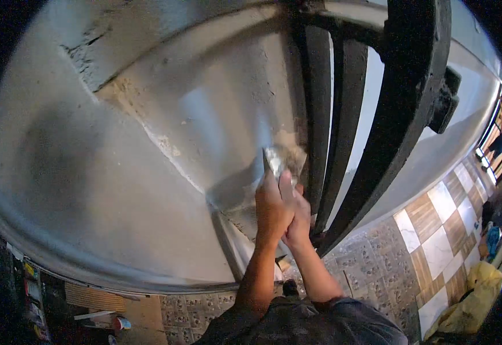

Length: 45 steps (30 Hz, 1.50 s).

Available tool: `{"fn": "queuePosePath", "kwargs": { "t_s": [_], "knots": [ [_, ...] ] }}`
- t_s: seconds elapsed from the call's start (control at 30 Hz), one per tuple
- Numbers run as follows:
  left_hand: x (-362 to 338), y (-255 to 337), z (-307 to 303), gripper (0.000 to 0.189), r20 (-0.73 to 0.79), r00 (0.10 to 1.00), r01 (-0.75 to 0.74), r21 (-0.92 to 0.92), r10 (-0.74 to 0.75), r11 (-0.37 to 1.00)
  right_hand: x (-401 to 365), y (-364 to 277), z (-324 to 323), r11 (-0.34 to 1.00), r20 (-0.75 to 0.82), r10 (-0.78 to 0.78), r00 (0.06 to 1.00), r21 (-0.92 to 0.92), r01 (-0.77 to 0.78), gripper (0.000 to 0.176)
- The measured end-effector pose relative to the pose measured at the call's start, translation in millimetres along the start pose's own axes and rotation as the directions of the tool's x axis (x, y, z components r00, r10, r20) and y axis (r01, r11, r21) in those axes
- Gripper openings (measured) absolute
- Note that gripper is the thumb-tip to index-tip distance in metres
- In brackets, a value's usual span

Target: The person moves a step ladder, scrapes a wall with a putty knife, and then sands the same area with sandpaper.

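Head view: the left hand (271,211) and the right hand (301,217) are pressed together, both closed around the handle of a flat-bladed tool (275,163). It points up and away from the hands, with its blade (smeared by blur, so its exact edge is hard to read) in front of a pale, rough patch (287,139) on the wall (228,98); whether the metal touches the surface, I cannot tell. Left of the hands, a chipped edge (167,147) slants down toward them, and beyond it spreads a smooth grey surface (107,195). Just right of the hands, dark metal bars (403,109) rise past them. Below, a dark shoe (290,288) shows between the forearms, and grey patterned tiles (371,267) cover the floor nearby. Farther to the right of the hands lie white and brown tiles (432,221) and a crumpled yellow cloth (481,287); well apart on that side, another person (499,138) stands near a bright opening. Low and far left of the hands is a red-and-white cup (122,323).
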<state>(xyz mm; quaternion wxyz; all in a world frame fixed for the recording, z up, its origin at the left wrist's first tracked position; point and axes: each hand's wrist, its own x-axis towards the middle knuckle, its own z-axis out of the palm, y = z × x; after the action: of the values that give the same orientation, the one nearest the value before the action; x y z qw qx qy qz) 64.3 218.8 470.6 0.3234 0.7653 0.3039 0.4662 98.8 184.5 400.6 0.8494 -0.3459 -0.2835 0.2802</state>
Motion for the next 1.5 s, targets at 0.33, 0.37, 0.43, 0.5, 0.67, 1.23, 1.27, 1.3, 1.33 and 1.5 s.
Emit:
{"fn": "queuePosePath", "kwargs": {
  "t_s": [0.33, 0.37, 0.43, 0.5, 0.67, 1.23, 1.27, 1.3, 1.33, 1.5],
  "knots": [
    [8.6, 19.5, -10.1, 0.039, -0.013, 0.999, 0.051, 0.104, -0.05, 0.993, 7.0, -22.9, 6.9, 0.987, 0.051, 0.162, 0.985, -0.014, -0.162, 0.025],
    [9.9, 22.1, -10.3, 0.036, -0.052, 0.999, 0.011, 0.109, -0.006, 0.994, 9.1, -23.9, 7.8, 0.992, 0.075, 0.115, 0.991, -0.067, -0.11, 0.024],
    [5.3, 21.0, -9.4, 0.033, -0.08, 0.997, -0.018, 0.044, 0.021, 0.999, 5.6, -21.1, 4.4, 0.988, 0.055, 0.108, 0.993, -0.121, -0.101, 0.026],
    [-3.1, 2.4, -7.2, 0.033, -0.076, 0.997, -0.028, 0.012, 0.029, 1.0, 1.3, -17.5, -3.2, 0.976, 0.106, 0.025, 0.994, -0.217, -0.001, 0.028],
    [9.8, 23.1, -9.5, 0.032, -0.151, 0.988, 0.009, -0.008, -0.01, 1.0, 20.9, -38.1, 11.9, 0.939, 0.145, -0.073, 0.987, -0.322, 0.117, 0.034],
    [11.6, 38.2, -18.8, 0.041, 0.374, 0.899, 0.432, -0.673, -0.228, 0.6, 3.5, -84.6, 15.2, 0.911, 0.175, 0.399, 0.9, 0.035, -0.41, 0.025],
    [10.4, 33.8, -17.8, 0.041, 0.366, 0.9, 0.432, -0.675, -0.237, 0.598, 0.9, -91.3, 17.4, 0.896, 0.198, 0.419, 0.886, 0.071, -0.439, 0.025],
    [13.7, 31.2, -13.2, 0.038, 0.345, 0.917, 0.39, -0.666, -0.2, 0.636, 3.7, -96.3, 18.8, 0.891, 0.194, 0.43, 0.882, 0.065, -0.449, 0.025],
    [17.7, 36.7, -13.2, 0.035, 0.333, 0.927, 0.357, -0.652, -0.17, 0.669, 5.3, -101.1, 23.2, 0.9, 0.147, 0.425, 0.893, 0.037, -0.434, 0.025],
    [13.6, 49.7, -15.0, 0.029, 0.165, 0.959, 0.285, -0.568, -0.232, 0.772, 1.2, -64.8, 7.1, 0.96, 0.109, 0.231, 0.967, -0.188, -0.208, 0.031]
  ]
}}
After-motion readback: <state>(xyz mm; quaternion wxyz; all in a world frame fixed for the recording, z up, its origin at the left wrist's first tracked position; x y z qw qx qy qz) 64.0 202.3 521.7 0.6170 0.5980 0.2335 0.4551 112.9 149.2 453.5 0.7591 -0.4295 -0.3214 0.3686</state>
